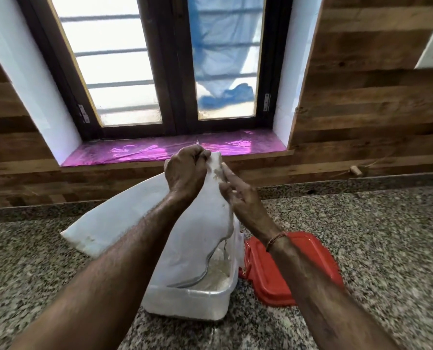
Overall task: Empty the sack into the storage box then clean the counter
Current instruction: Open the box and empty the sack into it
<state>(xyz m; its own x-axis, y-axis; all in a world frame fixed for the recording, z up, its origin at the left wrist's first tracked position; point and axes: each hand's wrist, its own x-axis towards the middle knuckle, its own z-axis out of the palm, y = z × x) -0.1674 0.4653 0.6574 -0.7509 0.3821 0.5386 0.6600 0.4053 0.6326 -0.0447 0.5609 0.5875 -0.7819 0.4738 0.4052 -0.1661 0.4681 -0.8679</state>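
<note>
The upturned end of the white plastic sack [200, 231] is gripped by the left hand [185, 170], and the straight fingers of the right hand [238, 195] are laid against it, likely to shake out the last contents. Its mouth is sunk in the translucent white storage box [187, 304] near the speckled granite counter's [387, 248] front edge, with a red plastic lid [298, 274] just beside it — behind, a pink-foiled window sill [134, 152].

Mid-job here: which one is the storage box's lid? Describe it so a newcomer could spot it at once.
Start at the window, then drop to the speckled granite counter below it. A white sack hangs into a translucent storage box there, and the lid lies flat on the counter just right of the box. It is the only red thing on the counter, rectangular with rounded corners.
</note>
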